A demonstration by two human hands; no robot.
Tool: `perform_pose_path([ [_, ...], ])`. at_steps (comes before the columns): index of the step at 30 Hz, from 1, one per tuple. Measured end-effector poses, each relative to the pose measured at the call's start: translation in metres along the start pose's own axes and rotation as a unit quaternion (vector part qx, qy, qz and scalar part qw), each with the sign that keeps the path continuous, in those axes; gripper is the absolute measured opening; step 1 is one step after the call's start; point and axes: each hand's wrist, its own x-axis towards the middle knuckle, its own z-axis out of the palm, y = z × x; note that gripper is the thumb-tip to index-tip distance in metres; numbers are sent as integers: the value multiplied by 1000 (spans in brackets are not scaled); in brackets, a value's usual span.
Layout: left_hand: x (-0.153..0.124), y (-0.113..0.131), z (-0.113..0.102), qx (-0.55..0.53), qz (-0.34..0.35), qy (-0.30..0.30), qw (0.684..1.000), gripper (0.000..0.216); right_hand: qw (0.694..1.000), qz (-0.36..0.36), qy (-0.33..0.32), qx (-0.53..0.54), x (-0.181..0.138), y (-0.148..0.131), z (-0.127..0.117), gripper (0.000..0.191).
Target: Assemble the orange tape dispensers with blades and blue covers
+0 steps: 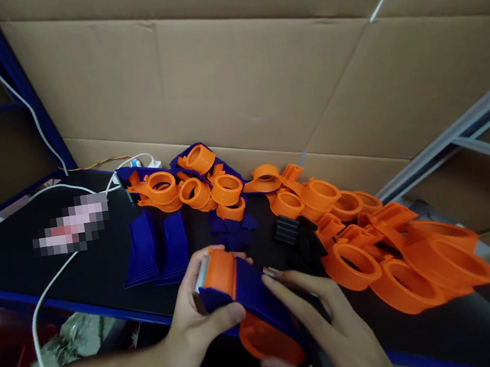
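Left hand (197, 330) is reaching in from the left, clamping the dispenser (247, 301) front; right hand (334, 335) is gripping its rear, fingers curled, both over the table (102, 270) edge.

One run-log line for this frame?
left hand: holds tape dispenser | right hand: on dispenser | table: orange rings, blue parts

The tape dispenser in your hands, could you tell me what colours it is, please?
The tape dispenser is dark blue with orange parts, seen in the head view.
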Motion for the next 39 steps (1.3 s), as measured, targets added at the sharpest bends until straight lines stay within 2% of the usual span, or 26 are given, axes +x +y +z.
perform_pose_path([
  [3, 6, -5, 2, -23, -8, 1, 1000, 59, 1000, -14, -15, -14, 6, 8, -8, 47],
  [5, 10, -9, 3, -37, -4, -22, 999, 62, 1000, 12, -20, -1, 19, 23, -17, 39],
  [8, 13, -13, 1, -30, -7, -35, 999, 64, 997, 68, -34, -20, 53, 57, -32, 29],
  [11, 12, -15, -2, 9, -21, -47, 999, 59, 979, 138, -84, -126, 96, 100, -38, 25],
  [13, 11, -15, -4, 33, -30, -68, 997, 52, 952, 193, -153, -179, 123, 127, -33, 23],
  [14, 11, -14, -4, 44, -33, -77, 995, 49, 947, 203, -168, -183, 136, 139, -28, 20],
  [19, 10, -13, -5, 102, -57, -99, 988, 34, 936, 230, -195, -180, 178, 173, 7, 17],
  [26, 10, -15, -9, 133, -83, -116, 981, 28, 915, 265, -230, -198, 191, 188, 40, 27],
  [32, 10, -16, -8, 146, -94, -122, 977, 25, 914, 259, -255, -180, 184, 202, 48, 31],
  [35, 10, -16, -8, 149, -92, -124, 977, 24, 926, 245, -224, -178, 181, 204, 42, 29],
  [39, 11, -16, -7, 155, -93, -122, 976, 22, 947, 218, -143, -187, 184, 206, 27, 34],
])
